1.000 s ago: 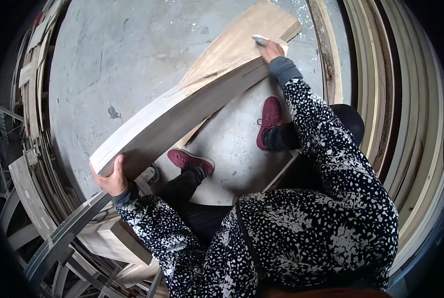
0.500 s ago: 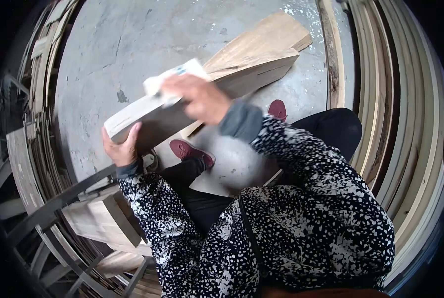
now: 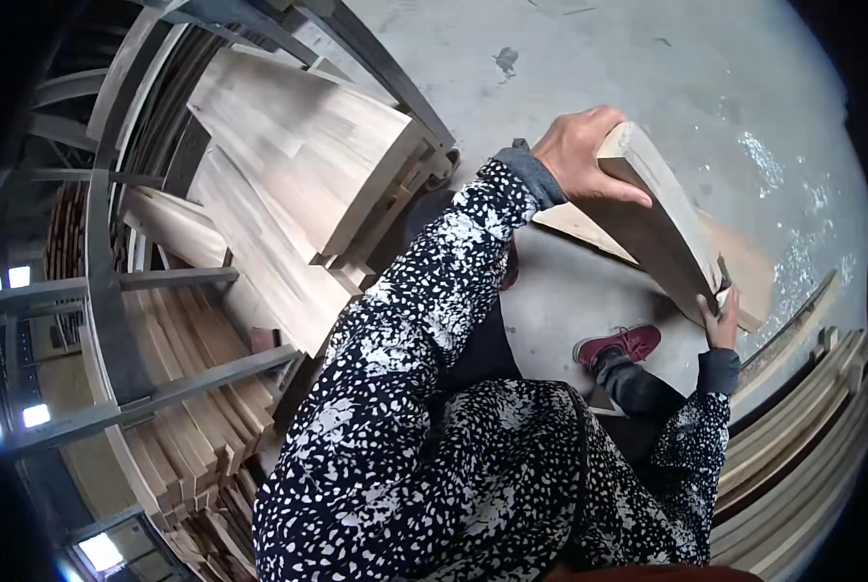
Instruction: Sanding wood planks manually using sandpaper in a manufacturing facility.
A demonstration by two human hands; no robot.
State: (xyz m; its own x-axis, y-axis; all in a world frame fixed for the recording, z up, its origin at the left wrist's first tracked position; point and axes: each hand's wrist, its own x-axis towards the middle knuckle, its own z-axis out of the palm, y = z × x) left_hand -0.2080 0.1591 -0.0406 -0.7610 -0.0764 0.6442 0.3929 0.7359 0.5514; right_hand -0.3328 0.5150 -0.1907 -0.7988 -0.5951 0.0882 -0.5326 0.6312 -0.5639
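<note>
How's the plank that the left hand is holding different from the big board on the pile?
The held plank looks narrower; the big board looks wider. The held plank is edge-up in the left hand; the big board lies face-up on the pile, no hand on it. Both are wood.

Two hands (image 3: pixel 581 160), two maroon shoes (image 3: pixel 628 344) and one held wooden board (image 3: pixel 652 223) are visible.

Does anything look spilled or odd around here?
Yes: white flecks lie scattered on the grey floor, right of the held board, as if spilled; I can't tell what they are. A dark blotch marks the floor.
</note>
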